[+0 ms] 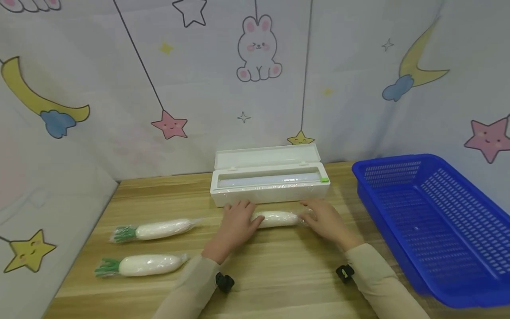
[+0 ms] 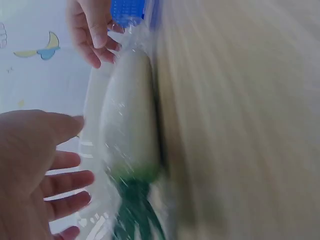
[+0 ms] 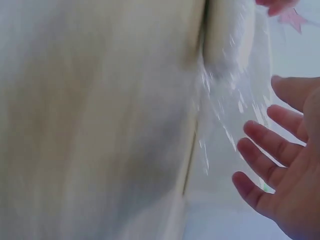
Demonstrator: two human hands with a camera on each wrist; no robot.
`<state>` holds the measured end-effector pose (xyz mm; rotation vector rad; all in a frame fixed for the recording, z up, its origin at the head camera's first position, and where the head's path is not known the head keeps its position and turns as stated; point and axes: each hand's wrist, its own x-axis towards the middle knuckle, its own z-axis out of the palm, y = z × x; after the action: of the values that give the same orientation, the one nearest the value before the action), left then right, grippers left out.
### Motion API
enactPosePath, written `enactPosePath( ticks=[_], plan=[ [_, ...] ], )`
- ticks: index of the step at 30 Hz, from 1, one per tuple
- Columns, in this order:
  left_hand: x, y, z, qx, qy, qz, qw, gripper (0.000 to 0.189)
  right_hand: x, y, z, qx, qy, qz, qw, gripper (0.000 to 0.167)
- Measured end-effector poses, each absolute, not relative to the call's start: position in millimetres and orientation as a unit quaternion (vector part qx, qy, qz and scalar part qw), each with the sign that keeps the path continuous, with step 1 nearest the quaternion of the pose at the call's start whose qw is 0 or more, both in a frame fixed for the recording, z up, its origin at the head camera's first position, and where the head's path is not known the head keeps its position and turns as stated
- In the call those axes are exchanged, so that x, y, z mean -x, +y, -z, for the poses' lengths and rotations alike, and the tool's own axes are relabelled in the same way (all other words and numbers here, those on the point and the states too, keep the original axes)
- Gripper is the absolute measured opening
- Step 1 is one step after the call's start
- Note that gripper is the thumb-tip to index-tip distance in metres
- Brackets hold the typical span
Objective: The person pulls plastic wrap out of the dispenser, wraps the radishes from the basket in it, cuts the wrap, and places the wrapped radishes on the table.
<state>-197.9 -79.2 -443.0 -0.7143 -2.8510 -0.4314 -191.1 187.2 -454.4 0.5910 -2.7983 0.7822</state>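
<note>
A white radish in clear plastic film lies on the table between my two hands. Its green stalks show in the left wrist view, but my left hand covers them in the head view. That left hand is at the leafy end, fingers apart and not wrapped around the radish. At the other end is my right hand, fingers spread beside the loose film; whether it touches the film I cannot tell. Just behind stands a white cling film box, its lid raised and a roll inside.
Two more wrapped radishes with green stalks, an upper one and a lower one, lie on the left of the wooden table. A blue plastic basket stands at the right. A patterned cloth hangs behind.
</note>
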Motion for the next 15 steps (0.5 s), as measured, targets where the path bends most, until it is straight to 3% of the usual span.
enactPosePath(
  ticks=[5, 10, 15],
  plan=[
    [213, -45, 423, 0.272, -0.936, 0.176, 0.140, 0.033, 197, 210, 446, -0.148, -0.931, -0.307, 0.130, 0.033],
    [236, -3, 411, 0.301, -0.926, 0.202, 0.109, 0.030, 208, 228, 440, -0.097, -0.922, -0.335, 0.169, 0.032],
    [260, 40, 410, 0.296, -0.927, 0.218, 0.079, 0.031, 225, 236, 442, -0.065, -0.917, -0.351, 0.177, 0.043]
  ],
)
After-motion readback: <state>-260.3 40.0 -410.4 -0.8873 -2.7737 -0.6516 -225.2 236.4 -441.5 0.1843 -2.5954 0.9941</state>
